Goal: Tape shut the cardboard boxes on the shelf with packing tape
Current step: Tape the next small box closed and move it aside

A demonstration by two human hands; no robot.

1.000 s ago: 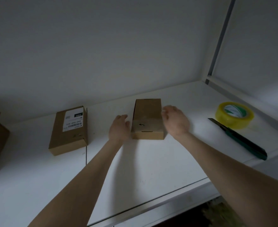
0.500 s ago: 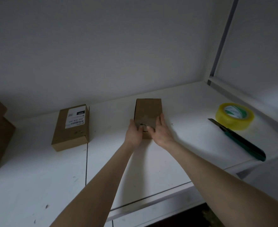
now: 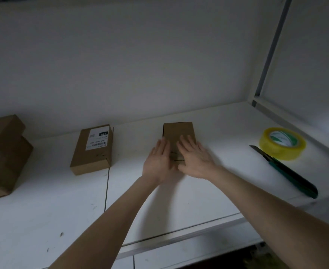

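- The left hand lies flat, fingers straight and side by side, pressing on the near left part of the small plain brown cardboard box; it clamps nothing.
- The right hand lies flat too, fingers slightly spread, on the near right part of the same lid; nothing is gripped there either.
- That box sits under both palms on the white shelf board, its far end sticking out beyond the fingertips; no tape shows on the bare part of its top.
- Well off to the right of the right hand lie the yellow roll of packing tape and, just nearer than it, the green-and-black utility knife, both untouched.
- Left of the left hand sits a brown cardboard box with a white shipping label; whether it is taped I cannot tell.
- Farther left, at the edge of view, stands a stack of brown cardboard boxes.
- By my reading the task is at an early stage: the lid is being pressed shut, and fetching, applying and cutting tape all remain.
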